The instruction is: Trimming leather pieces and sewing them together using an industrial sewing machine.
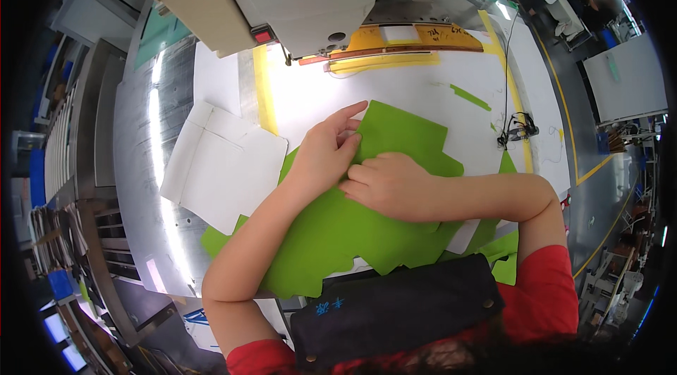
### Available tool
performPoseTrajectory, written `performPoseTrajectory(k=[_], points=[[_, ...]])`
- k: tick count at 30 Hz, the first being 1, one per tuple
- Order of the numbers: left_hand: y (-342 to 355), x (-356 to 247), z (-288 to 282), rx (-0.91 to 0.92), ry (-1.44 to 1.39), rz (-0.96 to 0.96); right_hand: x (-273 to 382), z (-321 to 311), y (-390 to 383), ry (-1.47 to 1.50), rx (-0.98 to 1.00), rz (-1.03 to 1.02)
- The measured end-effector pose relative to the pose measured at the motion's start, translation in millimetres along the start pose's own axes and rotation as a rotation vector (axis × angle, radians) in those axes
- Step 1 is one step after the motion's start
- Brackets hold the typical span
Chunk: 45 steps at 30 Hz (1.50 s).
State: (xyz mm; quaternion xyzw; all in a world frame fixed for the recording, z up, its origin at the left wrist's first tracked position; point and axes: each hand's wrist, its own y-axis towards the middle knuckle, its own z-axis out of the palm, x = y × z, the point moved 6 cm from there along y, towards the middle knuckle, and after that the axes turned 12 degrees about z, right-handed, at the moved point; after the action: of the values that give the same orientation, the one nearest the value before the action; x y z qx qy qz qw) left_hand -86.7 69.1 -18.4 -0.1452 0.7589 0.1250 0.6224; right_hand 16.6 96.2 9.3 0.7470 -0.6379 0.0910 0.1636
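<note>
A bright green cut sheet (317,241) with notched, angular edges, like leather or fabric, lies in front of me. My left hand (328,153) is at its upper left edge, thumb and fingers closing on the margin, the index finger reaching toward the top corner. Just to the right, my right hand (388,185) presses on the sheet with its fingers curled; whatever is under the fingertips is hidden. Left of my left forearm rests a white flat panel (222,163) with a seam-like line across it. More green pieces (504,248) lie by my right elbow.
A white sewing-machine-like head (303,1) overhangs the far side of the metal table (141,163). Below it lies a yellow-orange template (416,37) with reddish strips. A thin green strip (470,97) and a small black wired device (518,128) are at the right.
</note>
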Motion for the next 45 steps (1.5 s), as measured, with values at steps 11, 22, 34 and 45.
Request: performPoseTrajectory(k=[11, 22, 34, 45], points=[[-1, 6, -2, -0.055, -0.011, 0.026, 10, -1, -12, 0.254, 0.267, 0.013], [3, -1, -2, -0.003, 0.031, -0.017, -9, -14, -24, 0.088, 0.012, 0.049], [1, 4, -3, -0.053, -0.127, -0.083, -1, -28, -30, 0.014, -0.026, 0.025], [-34, -29, -39, -0.302, -0.196, -0.312, -42, -36, -39, -0.155, -0.186, 0.070]])
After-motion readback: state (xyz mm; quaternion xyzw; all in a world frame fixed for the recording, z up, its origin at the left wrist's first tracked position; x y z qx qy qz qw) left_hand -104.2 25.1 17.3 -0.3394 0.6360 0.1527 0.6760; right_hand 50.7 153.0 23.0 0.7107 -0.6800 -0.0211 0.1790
